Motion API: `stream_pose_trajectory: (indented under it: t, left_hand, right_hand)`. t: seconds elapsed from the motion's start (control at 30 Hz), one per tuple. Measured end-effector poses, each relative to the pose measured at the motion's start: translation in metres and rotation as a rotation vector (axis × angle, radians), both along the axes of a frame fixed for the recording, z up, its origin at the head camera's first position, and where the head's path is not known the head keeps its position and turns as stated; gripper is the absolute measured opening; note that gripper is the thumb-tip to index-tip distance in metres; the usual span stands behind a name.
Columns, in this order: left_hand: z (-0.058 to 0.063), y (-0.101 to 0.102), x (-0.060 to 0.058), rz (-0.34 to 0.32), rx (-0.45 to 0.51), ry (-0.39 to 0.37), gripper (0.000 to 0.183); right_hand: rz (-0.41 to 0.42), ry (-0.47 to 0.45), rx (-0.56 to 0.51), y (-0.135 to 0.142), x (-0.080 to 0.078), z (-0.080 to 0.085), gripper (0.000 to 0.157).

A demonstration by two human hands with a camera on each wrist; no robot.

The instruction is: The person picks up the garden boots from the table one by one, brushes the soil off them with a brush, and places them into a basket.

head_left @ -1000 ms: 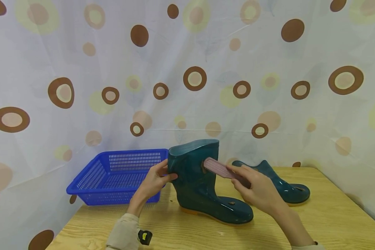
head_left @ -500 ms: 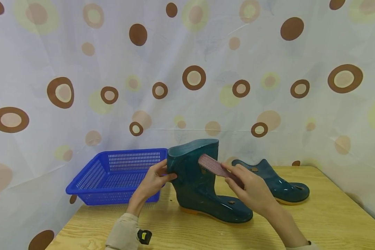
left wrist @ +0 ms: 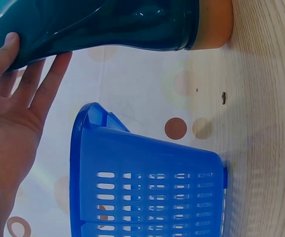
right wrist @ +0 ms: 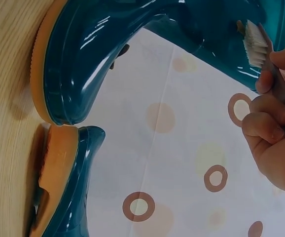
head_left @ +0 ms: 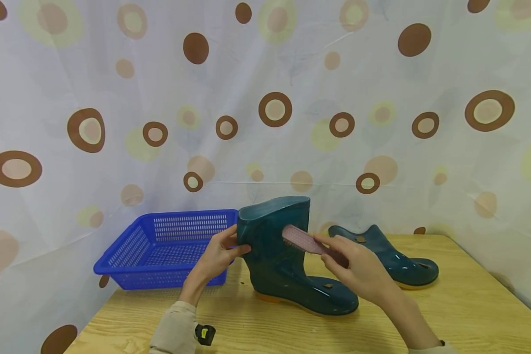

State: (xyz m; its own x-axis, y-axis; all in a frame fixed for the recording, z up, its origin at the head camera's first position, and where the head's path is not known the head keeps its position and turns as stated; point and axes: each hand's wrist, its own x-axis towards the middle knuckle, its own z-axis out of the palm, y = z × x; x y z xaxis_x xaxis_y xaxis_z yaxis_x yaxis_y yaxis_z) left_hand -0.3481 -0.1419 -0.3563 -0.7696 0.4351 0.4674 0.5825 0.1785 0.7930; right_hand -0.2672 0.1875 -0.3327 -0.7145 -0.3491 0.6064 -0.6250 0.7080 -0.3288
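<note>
A dark teal rain boot (head_left: 272, 265) stands upright on the table, its toe pointing right. My left hand (head_left: 219, 253) grips the back of its shaft near the top, thumb in front and fingers behind. In my right hand (head_left: 358, 265) is a pinkish brush (head_left: 303, 239), held by its handle. Its white bristles (right wrist: 256, 45) are against the side of the shaft in the right wrist view, beside a small brown smudge (right wrist: 240, 27). Another brown smudge (head_left: 328, 285) marks the boot's toe.
A second teal boot (head_left: 400, 263) with brown marks sits behind on the right, its shaft leaning left. The blue perforated basket (head_left: 159, 269) stands at the back left, overhanging the table's left edge. A spotted curtain (head_left: 265, 147) hangs behind the wooden table (head_left: 460, 314).
The brush and right hand have shifted slightly left, going up and then back down the shaft. The left hand and boot stay in place.
</note>
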Motion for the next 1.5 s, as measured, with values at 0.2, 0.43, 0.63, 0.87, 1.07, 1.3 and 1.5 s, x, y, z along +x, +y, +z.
stream_pose_trajectory:
  t: [0.2,0.43,0.63,0.87,1.07,1.3,1.5]
  left_hand:
    - [0.000,0.000,0.000,0.017,-0.005,-0.006,0.055]
    - [0.001,0.001,0.001,0.020,-0.010,-0.025,0.056]
    - [0.001,0.001,0.001,0.022,-0.010,-0.027,0.057]
    - [0.001,0.001,0.001,0.023,-0.010,-0.026,0.057]
    - [0.000,0.000,0.000,0.020,-0.005,-0.023,0.056]
    - [0.001,0.000,-0.001,-0.005,0.006,-0.019,0.054]
    - [0.002,0.001,0.001,-0.004,0.008,-0.017,0.054]
  right_hand:
    - [0.007,-0.038,-0.003,0.005,0.002,0.003,0.039]
    - [-0.007,-0.051,0.031,0.008,0.005,0.007,0.036]
    - [-0.007,0.046,-0.003,0.010,0.004,0.007,0.037]
    - [0.005,0.143,-0.058,0.006,0.001,0.003,0.040]
    - [0.013,0.105,-0.016,-0.003,0.000,-0.002,0.040]
    - [0.028,0.034,-0.006,-0.001,0.002,0.001,0.040]
    - [0.127,-0.037,0.051,0.002,0.003,0.002,0.035]
